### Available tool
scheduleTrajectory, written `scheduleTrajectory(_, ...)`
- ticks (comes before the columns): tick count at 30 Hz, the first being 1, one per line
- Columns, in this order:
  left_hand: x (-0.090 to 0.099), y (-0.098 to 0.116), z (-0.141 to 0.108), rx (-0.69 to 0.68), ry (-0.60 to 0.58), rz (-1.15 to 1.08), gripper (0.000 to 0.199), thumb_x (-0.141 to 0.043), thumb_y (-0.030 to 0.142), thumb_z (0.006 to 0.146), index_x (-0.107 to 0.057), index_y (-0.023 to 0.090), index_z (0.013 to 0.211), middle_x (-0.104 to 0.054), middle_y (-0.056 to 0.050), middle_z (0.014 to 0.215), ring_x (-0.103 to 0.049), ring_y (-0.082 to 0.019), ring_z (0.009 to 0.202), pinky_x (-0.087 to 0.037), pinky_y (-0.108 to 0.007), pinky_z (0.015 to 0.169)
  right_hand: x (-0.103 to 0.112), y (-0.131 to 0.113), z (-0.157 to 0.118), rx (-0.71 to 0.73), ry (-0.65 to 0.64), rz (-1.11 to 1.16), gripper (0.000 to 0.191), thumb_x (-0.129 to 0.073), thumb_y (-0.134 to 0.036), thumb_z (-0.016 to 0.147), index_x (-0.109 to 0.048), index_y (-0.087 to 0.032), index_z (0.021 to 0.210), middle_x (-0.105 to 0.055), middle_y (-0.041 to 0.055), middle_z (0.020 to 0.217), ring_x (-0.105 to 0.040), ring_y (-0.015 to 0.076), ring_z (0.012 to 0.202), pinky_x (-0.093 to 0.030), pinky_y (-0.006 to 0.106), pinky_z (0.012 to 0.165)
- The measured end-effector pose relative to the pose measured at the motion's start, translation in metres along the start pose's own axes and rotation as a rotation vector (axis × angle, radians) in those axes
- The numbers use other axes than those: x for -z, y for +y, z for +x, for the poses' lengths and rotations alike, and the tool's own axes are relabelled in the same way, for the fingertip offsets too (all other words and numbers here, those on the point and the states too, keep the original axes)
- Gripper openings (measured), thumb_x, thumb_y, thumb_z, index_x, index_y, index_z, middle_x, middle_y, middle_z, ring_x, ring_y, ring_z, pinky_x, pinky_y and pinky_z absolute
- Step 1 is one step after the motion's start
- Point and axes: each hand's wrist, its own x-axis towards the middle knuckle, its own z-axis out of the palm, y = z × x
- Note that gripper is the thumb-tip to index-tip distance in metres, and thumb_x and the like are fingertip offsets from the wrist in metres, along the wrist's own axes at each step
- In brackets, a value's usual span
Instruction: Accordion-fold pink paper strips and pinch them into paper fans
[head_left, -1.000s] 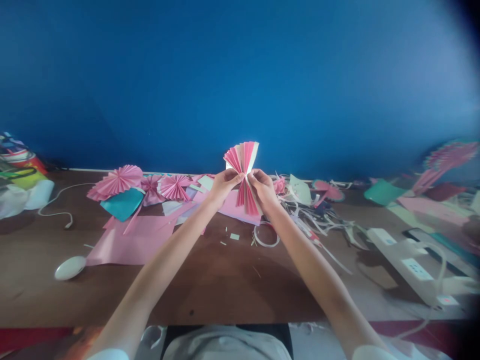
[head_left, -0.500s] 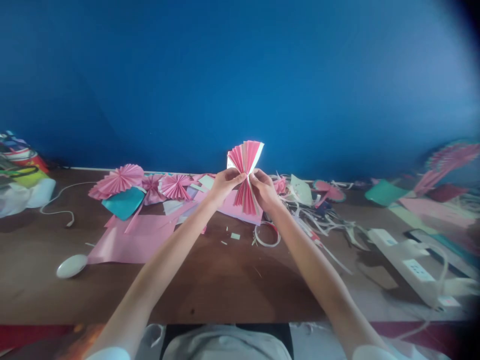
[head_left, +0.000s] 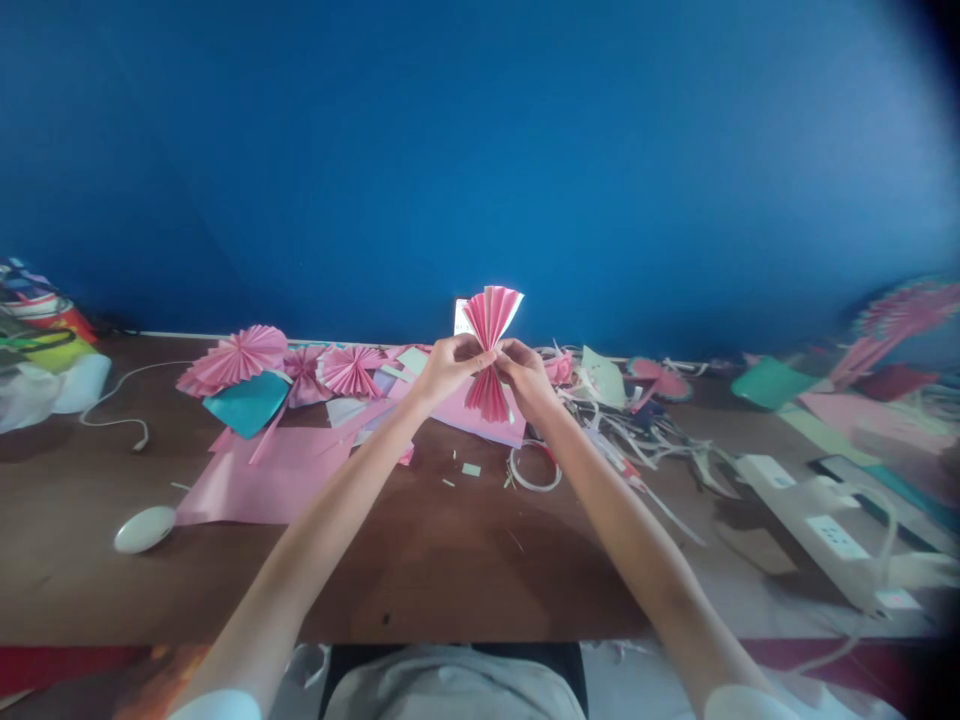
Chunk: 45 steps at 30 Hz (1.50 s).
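Note:
A pleated pink paper fan point(head_left: 491, 315) is raised above the middle of the table, pinched at its narrow waist, its folds spread above and below like a bow. My left hand point(head_left: 451, 369) grips the waist from the left, thumb and fingers closed on it. From the right, my right hand point(head_left: 523, 374) holds the same spot, its fingertips meeting the left thumb. Part of the lower folds is hidden behind the hands. A lit phone screen point(head_left: 460, 316) shows just behind the fan.
Pink paper rosettes point(head_left: 351, 372), a teal piece point(head_left: 249, 403) and a pink sheet point(head_left: 266, 478) lie left. A white mouse point(head_left: 145, 529) is at front left. Tape roll point(head_left: 535, 466), tangled white strips point(head_left: 637, 440) and a power strip point(head_left: 817, 525) are to the right.
The fan's upper and lower folds look turned and slightly narrower than before. My hands have drawn closer together at its waist and still hold it.

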Motion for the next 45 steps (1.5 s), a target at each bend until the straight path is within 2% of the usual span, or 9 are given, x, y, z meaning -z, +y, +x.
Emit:
scheduleTrajectory(8,-0.004,-0.003,0.000,-0.019,0.028,-0.015,0.041,-0.074,0.049,0.073,-0.069,0.015,0.094,-0.069,-0.008,0.090,-0.063,-0.018,0.080,-0.050,-0.030,0.072,-0.003,0.000,0.000,-0.014,0.109,-0.049,0.032,-0.079,-0.042,0.066,-0.058,-0.023,0.080,-0.055,-0.0043,0.074,-0.050,0.0101,0.063,-0.042,0.024,0.058)
scheduleTrajectory(15,-0.001,-0.007,0.001,0.031,-0.044,-0.080,0.042,-0.074,0.049,0.073,-0.071,0.013,0.095,-0.070,-0.009,0.092,-0.065,-0.020,0.083,-0.051,-0.037,0.085,-0.002,0.002,0.002,-0.009,0.149,-0.086,0.030,-0.078,-0.038,0.066,-0.056,-0.021,0.076,-0.053,-0.0056,0.069,-0.044,0.0078,0.057,-0.034,0.021,0.050)
scheduleTrajectory(20,-0.003,-0.011,0.001,0.044,-0.067,-0.117,0.044,-0.073,0.050,0.074,-0.071,0.013,0.099,-0.070,-0.010,0.096,-0.066,-0.021,0.087,-0.051,-0.040,0.089,0.001,0.004,0.003,0.088,0.159,-0.228,0.026,-0.076,-0.038,0.068,-0.057,-0.020,0.072,-0.056,-0.0043,0.067,-0.048,0.0099,0.059,-0.037,0.024,0.055)
scheduleTrajectory(28,-0.003,-0.006,0.001,0.046,-0.051,-0.094,0.043,-0.074,0.048,0.074,-0.070,0.015,0.101,-0.069,-0.010,0.101,-0.065,-0.023,0.090,-0.052,-0.040,0.087,0.004,-0.001,0.001,0.104,0.148,-0.376,0.016,-0.072,-0.035,0.072,-0.067,-0.020,0.077,-0.063,-0.0011,0.070,-0.053,0.0130,0.062,-0.042,0.027,0.060)
scheduleTrajectory(33,0.002,-0.009,0.000,0.064,-0.021,-0.056,0.041,-0.074,0.048,0.074,-0.068,0.014,0.095,-0.068,-0.009,0.095,-0.065,-0.022,0.088,-0.052,-0.038,0.084,0.000,-0.004,-0.002,0.079,0.092,-0.382,0.011,-0.065,-0.026,0.074,-0.070,-0.021,0.082,-0.068,0.0005,0.080,-0.060,0.0165,0.074,-0.046,0.029,0.069)
scheduleTrajectory(39,0.010,-0.017,0.004,0.120,0.051,-0.068,0.040,-0.078,0.046,0.070,-0.065,0.013,0.090,-0.068,-0.008,0.087,-0.065,-0.020,0.081,-0.052,-0.039,0.083,0.001,-0.005,0.000,0.153,-0.045,-0.484,0.018,-0.068,-0.035,0.077,-0.071,-0.021,0.088,-0.070,0.0035,0.088,-0.063,0.0194,0.082,-0.048,0.032,0.077)
scheduleTrajectory(42,0.011,-0.018,0.005,0.131,0.023,-0.069,0.037,-0.077,0.045,0.071,-0.065,0.013,0.083,-0.068,-0.008,0.084,-0.065,-0.019,0.079,-0.052,-0.039,0.083,0.003,-0.003,0.002,0.143,-0.107,-0.480,0.022,-0.071,-0.037,0.075,-0.070,-0.021,0.089,-0.070,0.0038,0.089,-0.063,0.0207,0.083,-0.050,0.034,0.076)
scheduleTrajectory(45,0.012,-0.017,0.006,0.120,-0.022,-0.062,0.034,-0.076,0.042,0.073,-0.066,0.014,0.088,-0.068,-0.009,0.091,-0.065,-0.020,0.084,-0.052,-0.037,0.083,0.006,-0.001,0.004,0.071,-0.073,-0.448,0.023,-0.071,-0.037,0.073,-0.067,-0.019,0.086,-0.068,0.0023,0.083,-0.062,0.0194,0.076,-0.050,0.032,0.069)
